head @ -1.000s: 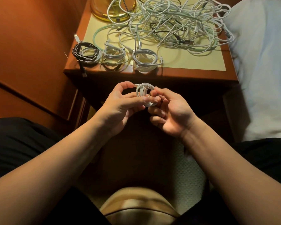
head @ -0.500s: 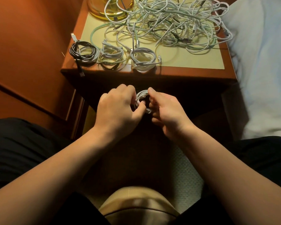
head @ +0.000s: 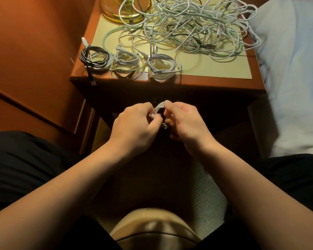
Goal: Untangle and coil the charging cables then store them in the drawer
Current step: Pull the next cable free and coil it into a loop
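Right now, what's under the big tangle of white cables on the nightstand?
The tangle of white cables lies on a pale yellow mat atop the wooden nightstand. Its far-left loops drape over a yellow glass lamp base. Anything beneath the dense middle is hidden.

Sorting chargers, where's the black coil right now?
The black coil lies at the nightstand's front left corner, left of two white coils.

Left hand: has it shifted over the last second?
Yes. The left hand has rolled palm-down over the white coil, its fingers now pinching the cable's end; it stays below the nightstand's front edge.
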`<state>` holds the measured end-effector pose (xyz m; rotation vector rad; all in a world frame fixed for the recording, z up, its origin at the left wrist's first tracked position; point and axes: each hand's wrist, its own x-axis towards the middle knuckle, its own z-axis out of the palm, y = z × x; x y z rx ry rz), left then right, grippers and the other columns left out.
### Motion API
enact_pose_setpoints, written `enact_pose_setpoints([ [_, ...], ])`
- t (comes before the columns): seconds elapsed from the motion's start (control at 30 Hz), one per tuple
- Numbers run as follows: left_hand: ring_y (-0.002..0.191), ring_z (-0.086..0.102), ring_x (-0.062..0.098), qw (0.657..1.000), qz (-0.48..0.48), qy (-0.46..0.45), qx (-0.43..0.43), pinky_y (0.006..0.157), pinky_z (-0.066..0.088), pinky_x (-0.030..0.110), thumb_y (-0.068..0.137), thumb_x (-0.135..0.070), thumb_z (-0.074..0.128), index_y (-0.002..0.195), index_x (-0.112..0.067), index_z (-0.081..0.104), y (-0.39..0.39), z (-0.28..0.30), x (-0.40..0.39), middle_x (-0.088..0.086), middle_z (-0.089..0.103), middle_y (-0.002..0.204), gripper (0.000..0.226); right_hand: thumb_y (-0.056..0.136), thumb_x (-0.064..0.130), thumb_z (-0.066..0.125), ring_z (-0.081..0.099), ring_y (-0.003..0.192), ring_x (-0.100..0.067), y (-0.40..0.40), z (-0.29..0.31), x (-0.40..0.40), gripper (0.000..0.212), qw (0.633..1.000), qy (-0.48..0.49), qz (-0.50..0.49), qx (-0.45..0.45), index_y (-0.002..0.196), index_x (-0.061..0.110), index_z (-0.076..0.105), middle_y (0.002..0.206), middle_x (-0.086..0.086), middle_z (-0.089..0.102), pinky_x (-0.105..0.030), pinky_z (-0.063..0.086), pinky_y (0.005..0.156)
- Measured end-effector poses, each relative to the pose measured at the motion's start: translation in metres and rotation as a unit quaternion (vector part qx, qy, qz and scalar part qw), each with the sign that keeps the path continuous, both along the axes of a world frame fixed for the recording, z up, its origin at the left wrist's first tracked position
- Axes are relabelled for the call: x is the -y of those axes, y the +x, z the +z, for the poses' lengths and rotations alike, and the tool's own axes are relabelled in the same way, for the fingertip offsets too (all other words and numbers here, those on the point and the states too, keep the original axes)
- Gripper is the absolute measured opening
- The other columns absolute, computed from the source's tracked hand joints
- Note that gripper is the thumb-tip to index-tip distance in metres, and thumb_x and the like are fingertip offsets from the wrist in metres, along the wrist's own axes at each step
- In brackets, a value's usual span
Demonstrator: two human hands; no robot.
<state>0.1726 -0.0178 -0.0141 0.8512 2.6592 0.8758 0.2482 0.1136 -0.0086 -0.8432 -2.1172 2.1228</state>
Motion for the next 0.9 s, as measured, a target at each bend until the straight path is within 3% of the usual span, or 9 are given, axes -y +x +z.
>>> enact_pose_setpoints([
  [0.07,0.072,0.056,0.018,0.999,-0.034,0.022,0.026,0.063,0.047,0.041,0.1,-0.042,0.054,0.083,-0.023,0.058,0.0,0.0,0.001,-0.006,0.059,0.077,0.026,0.108,0.039,0.051,0.041,0.044,-0.004,0.001,0.001,-0.004,0.044,1.0,0.017,0.018,0.015,0.07,0.019,0.059,0.05,0.011,0.046,-0.022,0.035,0.046],
  [0.23,0.066,0.051,0.013,0.993,-0.101,-0.011,-0.067,0.058,0.036,0.034,0.102,-0.046,0.045,0.081,-0.025,0.055,0.004,0.006,-0.002,-0.009,0.053,0.072,0.032,0.108,0.038,0.052,0.038,0.047,-0.005,-0.001,0.001,-0.013,0.045,0.998,0.047,-0.005,0.03,0.066,0.021,0.054,0.051,0.012,0.044,-0.021,0.032,0.045],
  [0.43,0.059,0.049,0.023,0.973,-0.172,0.032,-0.15,0.054,0.037,0.036,0.099,-0.043,0.038,0.08,-0.018,0.052,0.014,0.012,-0.002,-0.009,0.044,0.071,0.035,0.106,0.04,0.057,0.028,0.04,-0.007,-0.009,0.002,-0.021,0.045,0.99,-0.099,-0.053,0.085,0.065,0.022,0.049,0.049,0.009,0.035,-0.018,0.024,0.037],
  [0.6,0.053,0.034,0.014,0.961,-0.198,0.06,-0.184,0.051,0.023,0.029,0.101,-0.034,0.047,0.079,-0.019,0.049,0.02,0.016,0.003,-0.009,0.041,0.07,0.027,0.105,0.043,0.057,0.021,0.038,-0.006,-0.011,0.0,-0.025,0.045,0.973,-0.196,-0.045,0.112,0.065,0.024,0.047,0.047,0.012,0.032,-0.017,0.019,0.035],
  [0.73,0.06,0.043,0.015,0.976,-0.167,0.069,-0.119,0.055,0.034,0.035,0.101,-0.04,0.046,0.08,-0.021,0.051,0.013,0.011,0.0,-0.011,0.045,0.069,0.028,0.104,0.045,0.057,0.024,0.036,-0.004,-0.011,0.0,-0.031,0.041,0.973,-0.199,-0.072,0.096,0.07,0.024,0.051,0.048,0.011,0.036,-0.018,0.02,0.037],
  [0.8,0.062,0.047,0.012,0.985,-0.131,0.096,-0.064,0.056,0.037,0.038,0.101,-0.042,0.049,0.079,-0.025,0.051,0.005,0.01,-0.001,-0.011,0.048,0.067,0.028,0.101,0.05,0.06,0.034,0.047,-0.005,-0.01,0.001,-0.035,0.039,0.981,-0.155,-0.083,0.085,0.074,0.023,0.063,0.056,0.011,0.049,-0.02,0.024,0.045],
  [0.9,0.06,0.051,0.016,0.987,-0.086,0.128,-0.054,0.055,0.044,0.043,0.098,-0.042,0.055,0.073,-0.023,0.053,-0.012,0.014,-0.001,-0.007,0.052,0.063,0.031,0.094,0.057,0.067,0.041,0.062,-0.008,-0.007,0.009,-0.043,0.036,0.993,-0.082,-0.064,0.064,0.082,0.025,0.08,0.071,0.015,0.061,-0.022,0.03,0.052],
])
